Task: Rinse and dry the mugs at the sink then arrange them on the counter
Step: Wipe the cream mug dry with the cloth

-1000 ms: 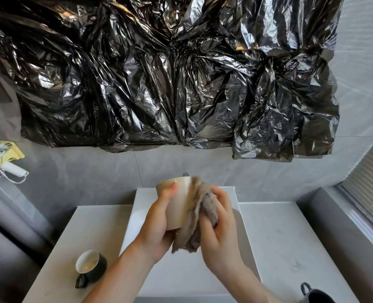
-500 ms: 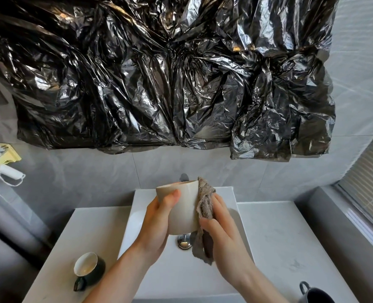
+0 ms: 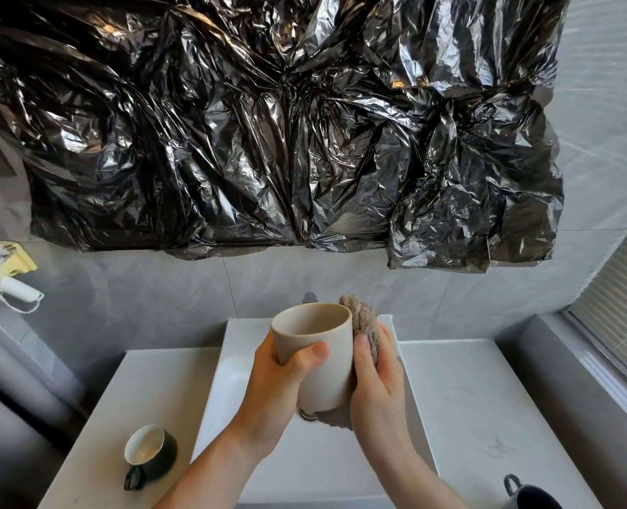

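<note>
Head view: left hand [image 3: 275,391] fingers and thumb wrapped the beige mug [image 3: 317,358], held upright above the sink [image 3: 231,383]. Right hand [image 3: 378,376] fingers pressed a cloth [image 3: 363,325] to its 3 o'clock side, grasping it. A green mug [image 3: 150,453] lay tipped on the tabletop [image 3: 466,398] at 8 o'clock; a dark mug [image 3: 532,499] sat at 4 o'clock.

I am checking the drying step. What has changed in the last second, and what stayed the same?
The beige mug turned in the left hand from lying sideways to nearly upright, mouth now showing. The right hand moved the grey cloth from the mug's front to its far side and base. Both grips stayed; the green mug on the counter and the dark mug did not move.
</note>
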`<state>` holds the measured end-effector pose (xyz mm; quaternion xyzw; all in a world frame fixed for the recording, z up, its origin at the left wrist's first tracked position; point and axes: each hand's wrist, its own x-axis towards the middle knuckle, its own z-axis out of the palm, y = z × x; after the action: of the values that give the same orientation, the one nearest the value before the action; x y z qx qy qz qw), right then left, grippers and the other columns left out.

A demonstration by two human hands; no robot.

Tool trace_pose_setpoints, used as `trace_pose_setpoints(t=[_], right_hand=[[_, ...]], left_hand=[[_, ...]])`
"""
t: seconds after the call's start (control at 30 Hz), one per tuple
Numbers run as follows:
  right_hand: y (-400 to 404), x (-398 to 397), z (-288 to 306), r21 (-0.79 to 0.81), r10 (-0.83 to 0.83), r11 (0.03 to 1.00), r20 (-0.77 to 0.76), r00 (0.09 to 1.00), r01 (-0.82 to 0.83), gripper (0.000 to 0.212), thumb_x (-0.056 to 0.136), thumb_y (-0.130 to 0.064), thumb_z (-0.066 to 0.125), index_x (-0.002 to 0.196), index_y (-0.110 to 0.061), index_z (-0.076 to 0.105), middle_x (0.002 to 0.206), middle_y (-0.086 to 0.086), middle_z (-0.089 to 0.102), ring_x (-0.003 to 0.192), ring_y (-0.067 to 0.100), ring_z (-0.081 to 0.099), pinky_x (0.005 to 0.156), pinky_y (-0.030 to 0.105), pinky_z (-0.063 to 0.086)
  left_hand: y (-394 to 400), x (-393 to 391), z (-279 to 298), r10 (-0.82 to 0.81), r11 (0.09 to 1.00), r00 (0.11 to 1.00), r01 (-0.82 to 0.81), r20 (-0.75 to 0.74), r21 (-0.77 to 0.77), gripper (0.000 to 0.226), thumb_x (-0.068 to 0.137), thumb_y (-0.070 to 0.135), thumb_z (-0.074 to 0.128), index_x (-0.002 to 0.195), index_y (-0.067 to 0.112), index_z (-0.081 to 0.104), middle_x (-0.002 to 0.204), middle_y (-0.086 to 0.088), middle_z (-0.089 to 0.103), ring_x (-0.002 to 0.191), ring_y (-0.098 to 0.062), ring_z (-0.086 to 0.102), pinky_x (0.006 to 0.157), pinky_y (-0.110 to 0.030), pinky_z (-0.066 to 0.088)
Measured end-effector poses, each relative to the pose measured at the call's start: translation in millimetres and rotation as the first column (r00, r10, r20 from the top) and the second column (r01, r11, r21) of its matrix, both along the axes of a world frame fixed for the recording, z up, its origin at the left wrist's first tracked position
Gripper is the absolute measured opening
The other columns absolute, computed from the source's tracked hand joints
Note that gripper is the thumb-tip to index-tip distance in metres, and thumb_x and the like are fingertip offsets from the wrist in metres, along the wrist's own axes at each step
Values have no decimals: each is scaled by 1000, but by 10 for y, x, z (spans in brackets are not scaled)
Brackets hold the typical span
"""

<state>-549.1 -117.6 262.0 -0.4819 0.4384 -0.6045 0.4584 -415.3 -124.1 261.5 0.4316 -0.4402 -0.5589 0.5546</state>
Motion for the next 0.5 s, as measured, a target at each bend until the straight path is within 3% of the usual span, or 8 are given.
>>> trace_pose_setpoints(t=[0.03,0.1,0.17,0.27,0.33,0.37,0.43,0.5], right_hand=[[5,4,9,0,16,1000,28,999,-16,30,112,-22,44,125,-32,68,131,4,58,103,8,68,67,35,63],[74,31,26,-68,31,997,37,999,-29,30,107,-24,49,129,-26,69,138,0,55,117,6,64,87,27,58],[151,80,-27,-156,8,988,-52,999,-16,39,102,-25,49,138,-21,64,146,-6,52,137,13,53,111,35,47],[190,144,-149,-246,-56,969,-160,985,15,44,103,-18,47,146,-19,56,154,-7,48,148,21,42,121,50,37],[178,147,-157,-243,-51,970,-151,987,13,45,105,-22,44,147,-28,55,152,-7,51,142,30,49,111,61,44],[161,143,-144,-193,-24,981,-87,996,6,44,105,-27,42,146,-35,56,148,-5,54,133,40,55,96,63,54],[152,117,-43,-49,56,998,113,992,-50,41,105,-34,41,141,-43,57,141,3,61,113,44,64,60,39,58],[136,32,38,50,90,993,206,974,-103,34,104,-38,50,135,-41,62,126,12,67,85,27,67,49,23,50]], left_hand=[[-15,8,5,6,1000,1000,-6,-11,11,69,68,49,77,129,17,69,122,-16,74,116,-41,67,84,-56,56],[-46,18,11,3,999,999,-1,-46,37,69,72,52,72,130,14,69,124,-19,73,120,-44,66,92,-57,54],[-66,28,3,-1,998,995,7,-99,65,67,75,53,67,129,13,71,127,-20,73,122,-40,66,95,-49,57],[-51,22,-4,-20,997,985,33,-169,70,68,77,53,65,131,11,70,130,-19,72,125,-36,66,91,-38,62],[-32,8,-18,4,999,988,4,-156,51,66,76,51,67,128,12,71,128,-19,72,123,-39,67,93,-48,61],[-22,3,-24,21,999,992,-18,-121,30,63,74,50,70,126,14,72,125,-19,73,120,-42,67,92,-57,58],[-8,5,-39,34,999,999,-35,-13,-38,61,72,46,75,125,15,71,121,-17,75,115,-44,68,86,-68,57],[-1,32,-35,49,993,996,-39,80,-115,65,68,39,82,127,14,69,120,-10,76,115,-35,71,88,-55,61]])
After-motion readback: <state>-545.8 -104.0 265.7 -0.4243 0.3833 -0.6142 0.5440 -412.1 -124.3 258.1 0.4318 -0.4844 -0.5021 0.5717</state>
